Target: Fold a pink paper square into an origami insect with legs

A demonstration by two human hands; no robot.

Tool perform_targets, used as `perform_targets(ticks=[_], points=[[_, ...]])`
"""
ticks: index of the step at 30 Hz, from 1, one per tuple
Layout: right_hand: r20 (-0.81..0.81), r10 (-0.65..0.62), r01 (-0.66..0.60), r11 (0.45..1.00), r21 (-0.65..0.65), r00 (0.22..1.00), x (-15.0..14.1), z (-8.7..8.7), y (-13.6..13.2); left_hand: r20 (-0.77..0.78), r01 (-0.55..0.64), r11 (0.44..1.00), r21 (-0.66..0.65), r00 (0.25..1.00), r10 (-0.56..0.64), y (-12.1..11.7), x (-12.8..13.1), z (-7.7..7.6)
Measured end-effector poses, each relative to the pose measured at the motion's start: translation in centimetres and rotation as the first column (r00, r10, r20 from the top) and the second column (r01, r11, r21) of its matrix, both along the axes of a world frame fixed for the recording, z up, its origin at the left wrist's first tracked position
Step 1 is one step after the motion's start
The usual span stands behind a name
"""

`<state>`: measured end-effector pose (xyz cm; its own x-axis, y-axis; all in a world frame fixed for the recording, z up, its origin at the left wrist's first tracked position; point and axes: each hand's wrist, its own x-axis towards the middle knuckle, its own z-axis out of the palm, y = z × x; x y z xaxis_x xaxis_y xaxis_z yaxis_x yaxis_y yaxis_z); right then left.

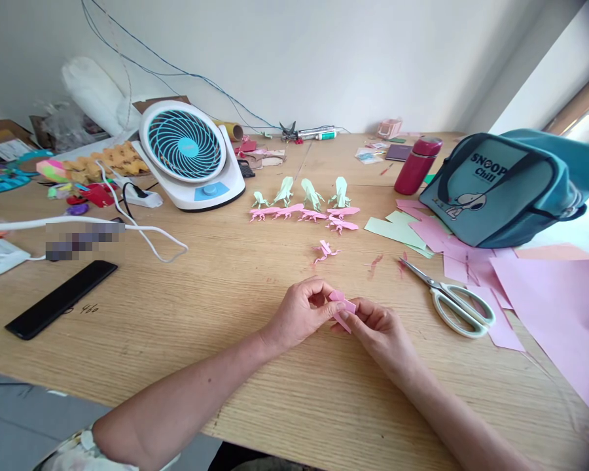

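Between both hands is a small folded piece of pink paper (342, 313), held above the front middle of the table. My left hand (302, 311) pinches its left side between thumb and fingers. On the other side, my right hand (380, 330) grips the lower right part; some of its fingertips are hidden behind the paper. Just beyond the hands lies a folded pink paper figure (325, 250) with thin legs. Farther back stand several pink paper insects (314, 214) in a row, with several pale green paper insects (313, 194) behind them.
Scissors (454, 297) lie open to the right, near pink sheets (559, 314) and green paper strips (392, 232). A teal bag (500, 190) and red bottle (419, 165) stand behind. At left are a fan (189, 154), a black flat case (61, 299) and a white cable (78, 222).
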<state>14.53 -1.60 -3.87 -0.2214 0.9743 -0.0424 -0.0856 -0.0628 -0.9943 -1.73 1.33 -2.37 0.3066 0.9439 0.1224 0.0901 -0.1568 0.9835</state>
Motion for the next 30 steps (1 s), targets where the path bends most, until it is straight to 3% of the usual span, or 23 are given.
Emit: perform_targets(ticks=[5, 13, 23, 26, 30], points=[[-0.005, -0.006, 0.006, 0.999, -0.034, 1.000, 0.1, -0.2, 0.1, 0.012, -0.047, 0.999, -0.025, 0.999, 0.047, 0.2, -0.2, -0.2], [-0.011, 0.000, 0.000, 1.000, -0.023, 1.000, 0.2, -0.5, 0.0, 0.023, 0.011, 1.000, -0.005, 1.000, -0.011, 0.6, -0.3, -0.9], [0.054, 0.029, -0.028, 0.999, -0.022, 0.998, 0.7, -0.3, 0.0, 0.207, 0.117, 0.991, -0.068, 0.973, -0.100, 1.1, -0.8, -1.0], [-0.042, 0.094, -0.098, 0.991, -0.090, 0.995, 1.0, 0.1, 0.1, 0.271, 0.145, 0.988, -0.049, 0.954, -0.127, 1.3, -0.8, -0.7], [-0.328, 0.152, -0.248, 0.930, -0.273, 0.932, 1.4, 0.3, 0.2, 0.337, 0.235, 0.971, -0.036, 0.918, -0.210, 1.4, -0.9, -0.2]])
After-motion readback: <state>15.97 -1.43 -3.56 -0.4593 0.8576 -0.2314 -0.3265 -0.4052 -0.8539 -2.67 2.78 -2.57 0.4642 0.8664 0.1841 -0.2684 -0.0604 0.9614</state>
